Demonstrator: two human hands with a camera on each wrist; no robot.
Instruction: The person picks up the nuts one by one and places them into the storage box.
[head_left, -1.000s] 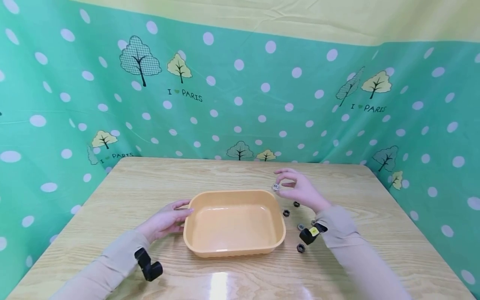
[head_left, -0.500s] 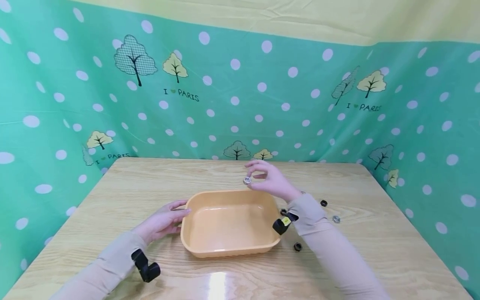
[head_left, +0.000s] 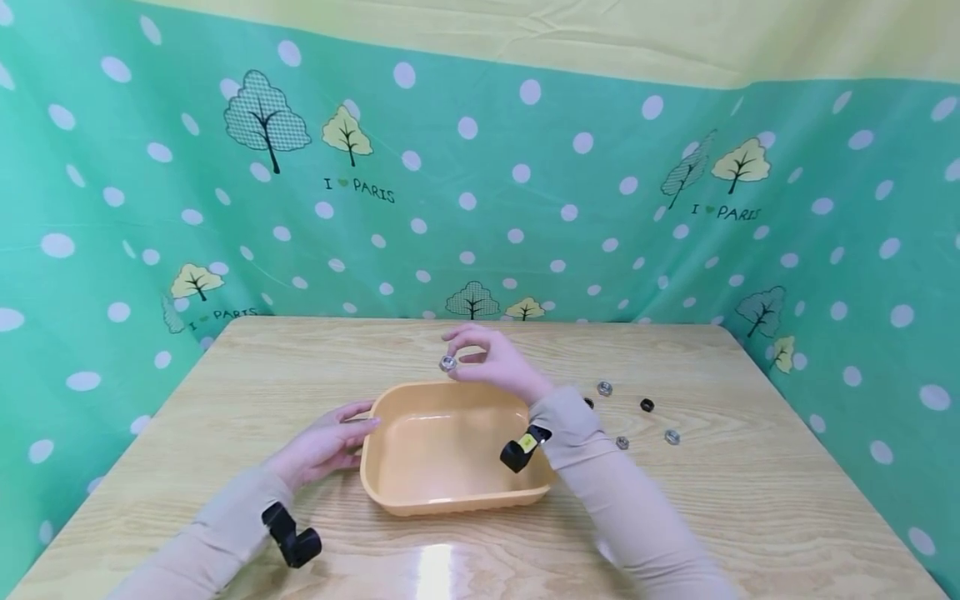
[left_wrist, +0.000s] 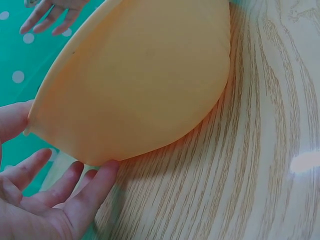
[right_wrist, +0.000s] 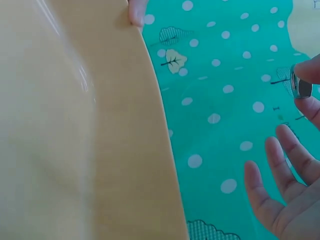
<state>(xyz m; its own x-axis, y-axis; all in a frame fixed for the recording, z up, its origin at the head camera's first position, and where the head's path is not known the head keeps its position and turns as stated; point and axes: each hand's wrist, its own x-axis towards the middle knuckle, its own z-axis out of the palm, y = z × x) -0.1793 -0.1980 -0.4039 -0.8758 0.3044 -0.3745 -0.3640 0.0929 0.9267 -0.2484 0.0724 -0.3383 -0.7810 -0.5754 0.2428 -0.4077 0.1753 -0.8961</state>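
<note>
An orange plastic basin (head_left: pixel 442 458) with rounded corners stands on the wooden table, its inside bare where it shows. My left hand (head_left: pixel 326 442) holds its left end: the thumb (right_wrist: pixel 136 12) hooks over the rim, and in the left wrist view the fingers (left_wrist: pixel 102 185) touch the outer wall. Between thumb and index finger my right hand (head_left: pixel 495 358) pinches a silver hex nut (head_left: pixel 447 363), raised near the basin's far rim. The other right fingers (right_wrist: pixel 287 150) spread loosely. The right forearm covers the basin's right end.
Right of the basin lie several loose nuts: a silver nut (head_left: pixel 604 388), a black nut (head_left: pixel 647 405), another silver nut (head_left: pixel 672 437) and a smaller-looking nut (head_left: pixel 622 442). A black nut (head_left: pixel 588 404) is partly behind the right sleeve. A green dotted curtain (head_left: pixel 480 225) hangs behind the table.
My right hand has carried the silver nut leftward, from the basin's far right corner to behind its far rim. Loose nuts on the right have come into sight. My left hand stays put.
</note>
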